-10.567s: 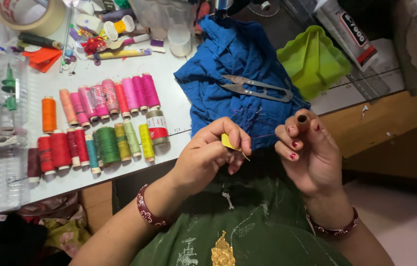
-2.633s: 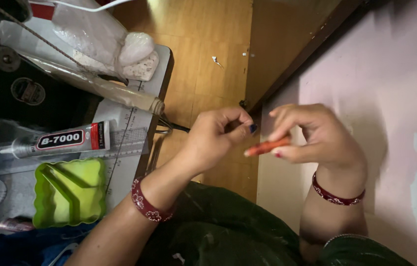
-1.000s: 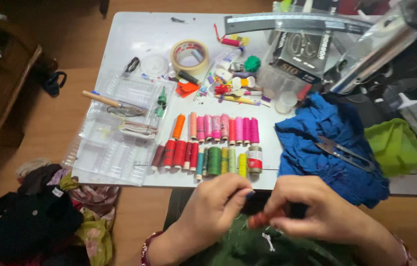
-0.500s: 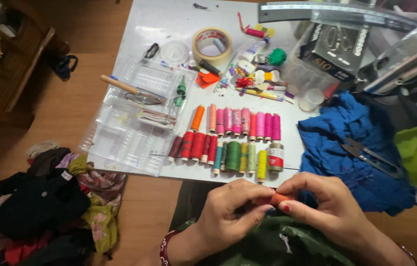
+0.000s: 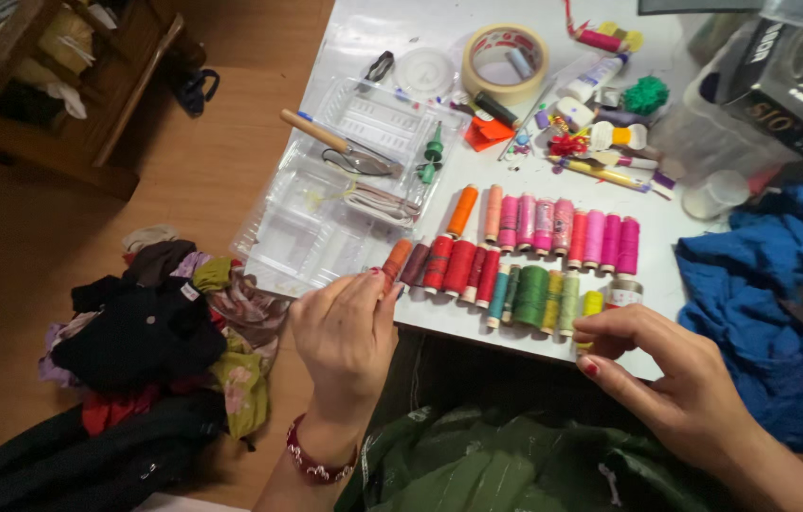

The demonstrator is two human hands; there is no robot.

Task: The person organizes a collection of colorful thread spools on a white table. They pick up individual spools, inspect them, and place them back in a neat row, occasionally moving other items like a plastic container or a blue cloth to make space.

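Head view, looking down over a white table (image 5: 392, 28): the left hand (image 5: 345, 332) is raised at the table's near edge, its fingers curled together and pinching the lower end of a rust-orange thread spool (image 5: 395, 265). That spool lies at the left end of the front row of thread spools (image 5: 487, 275), touching the dark maroon one beside it. So this grip is closed on the spool, thumb and fingertips bunched around its tip.

The right hand (image 5: 676, 379) rests near the right end of the same row, fingers loosely bent and pointing left. Its fingertips lie just beside a yellow spool (image 5: 591, 305) and a small silver-capped spool (image 5: 625, 292). Whether anything is pinched between them cannot be told; the hand looks half open, with nothing visibly held.

Behind the front row stands a second row of pink and orange spools (image 5: 553, 228). To the left is a clear plastic tray (image 5: 326, 209) with a wooden-handled tool (image 5: 326, 142) lying across it. Farther back sit a roll of tape (image 5: 506, 62) and a scatter of small craft bits (image 5: 601, 142). A heap of blue cloth (image 5: 781, 313) lies at the right, near the right hand. On the wooden floor at the left lies a pile of dark clothes (image 5: 146, 351). Green fabric (image 5: 515, 465) covers the person's lap.
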